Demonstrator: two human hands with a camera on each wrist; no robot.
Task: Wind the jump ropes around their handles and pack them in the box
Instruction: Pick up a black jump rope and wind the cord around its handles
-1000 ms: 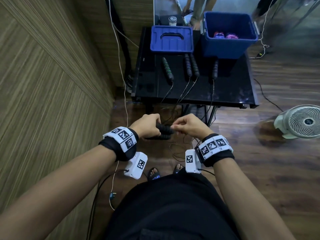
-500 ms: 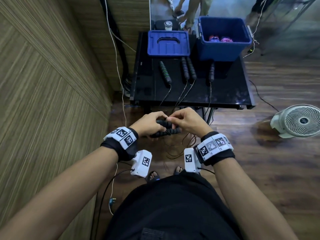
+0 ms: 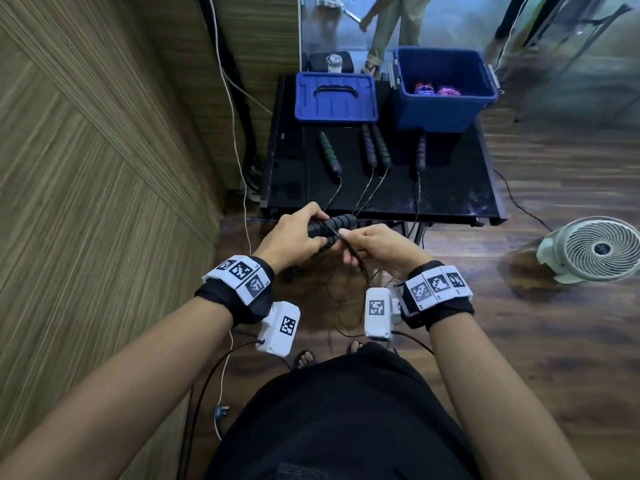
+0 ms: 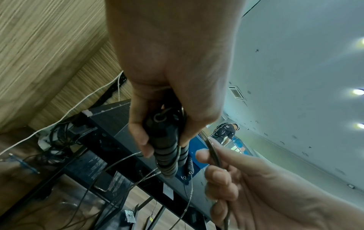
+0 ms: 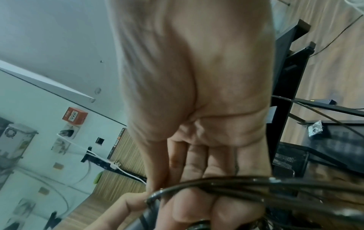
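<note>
My left hand grips a pair of black ribbed jump rope handles held together in front of the table; the left wrist view shows my fingers curled round the handles. My right hand pinches the thin dark rope just right of the handles, and loops of rope cross its fingers. Several more handles lie on the black table: a green-banded one, a black pair, a single one. The open blue box holds wound coloured ropes.
A blue lid lies left of the box. Rope ends hang off the table's front edge to the floor. A white fan stands on the floor at right. A wood-panel wall runs along the left. Another person stands behind the table.
Both hands have risen toward the table's front edge. The right hand has shifted from over the handles to their right side, drawing the rope across them.
</note>
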